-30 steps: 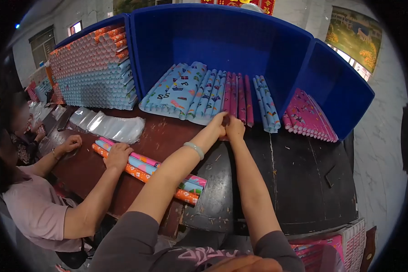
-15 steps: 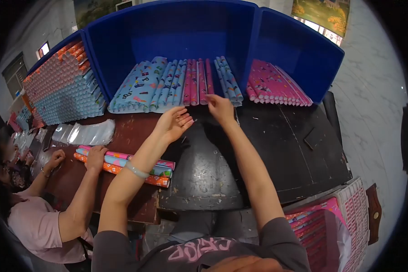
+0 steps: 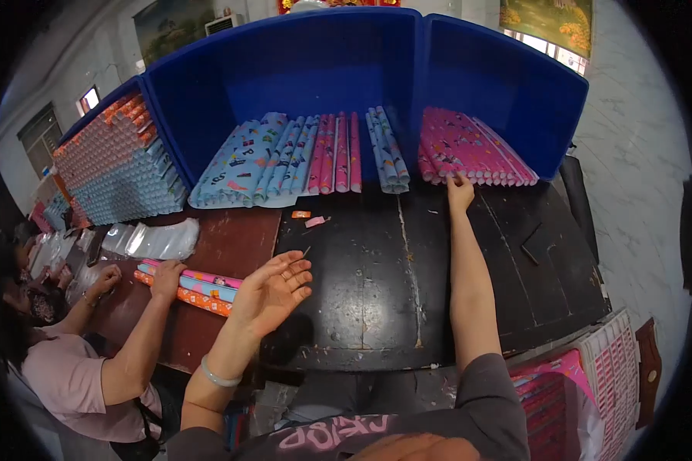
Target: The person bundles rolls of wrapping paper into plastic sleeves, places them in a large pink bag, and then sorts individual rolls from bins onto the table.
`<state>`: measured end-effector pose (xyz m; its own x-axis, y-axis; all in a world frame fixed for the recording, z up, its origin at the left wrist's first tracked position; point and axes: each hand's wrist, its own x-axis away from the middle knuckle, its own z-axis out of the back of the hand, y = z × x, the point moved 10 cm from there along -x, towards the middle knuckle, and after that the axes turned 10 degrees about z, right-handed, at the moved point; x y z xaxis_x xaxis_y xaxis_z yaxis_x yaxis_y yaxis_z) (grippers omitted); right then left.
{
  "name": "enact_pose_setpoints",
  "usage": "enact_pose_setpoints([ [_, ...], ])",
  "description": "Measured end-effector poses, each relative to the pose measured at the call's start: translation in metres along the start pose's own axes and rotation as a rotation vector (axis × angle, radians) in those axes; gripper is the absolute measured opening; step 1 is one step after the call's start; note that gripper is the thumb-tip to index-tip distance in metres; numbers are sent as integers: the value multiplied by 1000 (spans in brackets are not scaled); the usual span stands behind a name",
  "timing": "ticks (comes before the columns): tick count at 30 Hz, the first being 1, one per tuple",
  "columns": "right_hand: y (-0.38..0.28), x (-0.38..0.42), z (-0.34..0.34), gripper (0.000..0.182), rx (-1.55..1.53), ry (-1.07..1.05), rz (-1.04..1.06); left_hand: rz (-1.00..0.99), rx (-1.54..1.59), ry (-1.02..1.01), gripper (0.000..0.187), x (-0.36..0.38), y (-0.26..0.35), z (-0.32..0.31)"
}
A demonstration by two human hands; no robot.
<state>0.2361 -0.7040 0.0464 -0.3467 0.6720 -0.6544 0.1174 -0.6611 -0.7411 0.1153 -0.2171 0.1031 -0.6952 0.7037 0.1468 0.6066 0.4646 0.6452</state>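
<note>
My right hand [image 3: 460, 194] reaches forward to the right blue bin, its fingers closed at the near end of a pink wrapping paper roll [image 3: 443, 163] in the row there. Nearer to me, my left hand [image 3: 275, 290] hovers over the table, palm turned up and fingers loosely apart. A tiny thin sliver shows at one of its fingertips. In the middle bin lie light blue patterned rolls [image 3: 246, 157], several pink rolls [image 3: 337, 154] and a narrow group of blue rolls [image 3: 387, 150].
Blue bins [image 3: 315, 69] line the table's back, with a tall stack of rolls [image 3: 119, 165] at left. Small orange [image 3: 301, 214] and pink [image 3: 315, 222] pieces lie on the black table [image 3: 354, 284]. A co-worker's hand [image 3: 167, 278] rests on a bundle of rolls [image 3: 200, 290].
My right hand has moved right, from the middle bin's pink rolls to those in the right bin. My left hand has come back toward me, uncovering the small orange and pink pieces.
</note>
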Motion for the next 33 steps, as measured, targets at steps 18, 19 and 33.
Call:
enact_pose_setpoints([
  [18, 2, 35, -1, 14, -199, -91, -57, 290, -139, 26, 43, -180, -72, -35],
  [19, -11, 46, 14, 14, -301, -101, -78, 318, -130, 32, 54, -209, -90, -39],
  [33, -131, 173, 217, 11, -210, -95, -4, 483, 219, -369, 21, -293, -215, -162],
])
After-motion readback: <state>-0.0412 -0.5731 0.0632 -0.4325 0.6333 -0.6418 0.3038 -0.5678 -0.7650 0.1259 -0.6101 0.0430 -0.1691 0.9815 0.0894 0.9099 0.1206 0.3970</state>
